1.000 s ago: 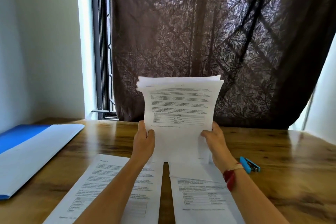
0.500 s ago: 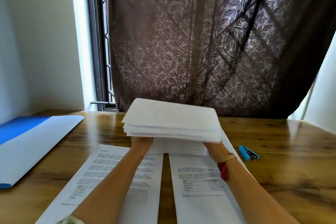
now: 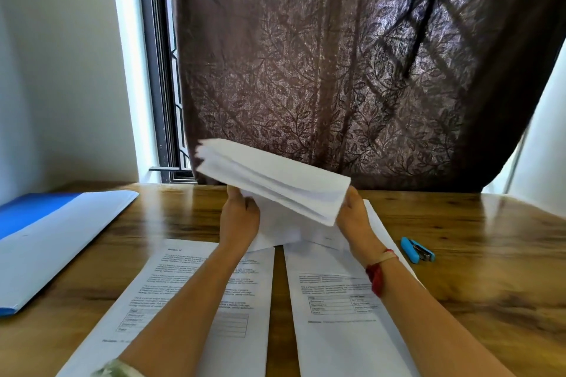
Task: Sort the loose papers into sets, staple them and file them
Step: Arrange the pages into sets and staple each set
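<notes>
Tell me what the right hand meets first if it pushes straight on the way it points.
The right hand grips the paper stack, so that comes first; beyond it, probably the curtain, depth unclear.

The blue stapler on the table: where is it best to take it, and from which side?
Probably pinch the stapler across its two long sides, mid-body, coming from above: it lies flat on the table with bare wood around. The right hand is nearest, but it holds the paper stack.
</notes>
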{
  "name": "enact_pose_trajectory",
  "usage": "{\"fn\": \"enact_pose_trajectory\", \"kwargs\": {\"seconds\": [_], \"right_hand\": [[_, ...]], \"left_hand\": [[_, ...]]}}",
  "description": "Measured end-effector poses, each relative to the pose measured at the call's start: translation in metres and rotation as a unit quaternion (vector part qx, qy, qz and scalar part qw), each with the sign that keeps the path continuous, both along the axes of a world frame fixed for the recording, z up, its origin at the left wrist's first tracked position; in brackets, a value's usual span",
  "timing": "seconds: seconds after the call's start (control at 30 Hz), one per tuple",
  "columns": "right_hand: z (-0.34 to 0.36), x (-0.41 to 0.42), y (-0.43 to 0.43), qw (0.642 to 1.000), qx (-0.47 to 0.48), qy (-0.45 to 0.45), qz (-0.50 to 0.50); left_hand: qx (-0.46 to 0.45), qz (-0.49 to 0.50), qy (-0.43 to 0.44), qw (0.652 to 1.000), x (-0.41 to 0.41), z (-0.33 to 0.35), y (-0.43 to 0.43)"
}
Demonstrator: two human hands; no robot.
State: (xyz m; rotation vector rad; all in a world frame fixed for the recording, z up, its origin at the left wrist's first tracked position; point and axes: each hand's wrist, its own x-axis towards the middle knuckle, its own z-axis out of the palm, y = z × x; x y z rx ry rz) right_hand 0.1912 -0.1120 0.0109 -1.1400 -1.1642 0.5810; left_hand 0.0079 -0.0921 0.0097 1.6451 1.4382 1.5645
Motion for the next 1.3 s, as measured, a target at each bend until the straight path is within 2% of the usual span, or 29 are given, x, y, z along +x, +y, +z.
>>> {"fn": "enact_pose_trajectory", "kwargs": {"seconds": [0.1, 0.23, 0.37, 0.43, 0.57, 0.8, 0.93, 1.07, 1.2, 1.3], "right_hand": [[0.005, 0.005, 0.000, 1.000, 0.000, -0.005, -0.018], [0.007, 0.009, 0.008, 0.998, -0.035, 0.044, -0.004], [-0.003, 0.010, 0.011, 0.991, -0.125, 0.039, -0.012], [-0.010, 0.013, 0.010, 0.985, -0.166, 0.042, 0.015], [-0.008, 0.020, 0.005, 0.978, -0.190, 0.080, 0.028], [0.004, 0.029, 0.001, 0.983, -0.173, 0.044, 0.035], [0.006, 0.029, 0.000, 0.982, -0.180, 0.006, 0.061], [0.007, 0.025, -0.004, 0.966, -0.215, -0.031, 0.143], [0.004, 0.023, -0.004, 0.950, -0.252, -0.044, 0.177], [-0.003, 0.025, 0.006, 0.961, -0.249, -0.016, 0.117]], "left_hand": [[0.017, -0.023, -0.008, 1.000, -0.003, 0.005, 0.001], [0.010, -0.043, -0.015, 0.999, -0.007, 0.008, 0.002], [-0.095, -0.056, -0.044, 0.993, -0.008, -0.004, 0.005], [-0.155, -0.063, -0.067, 0.984, -0.009, -0.013, 0.009], [-0.195, -0.078, -0.060, 0.976, -0.008, -0.018, 0.010], [-0.211, -0.123, -0.029, 0.969, -0.009, -0.018, 0.013], [-0.244, -0.137, -0.122, 0.952, -0.017, -0.009, 0.018], [-0.272, -0.116, -0.201, 0.934, -0.035, -0.006, 0.028], [-0.297, -0.090, -0.180, 0.934, -0.042, -0.013, 0.035], [-0.302, -0.103, -0.153, 0.935, -0.037, -0.013, 0.034]]}}
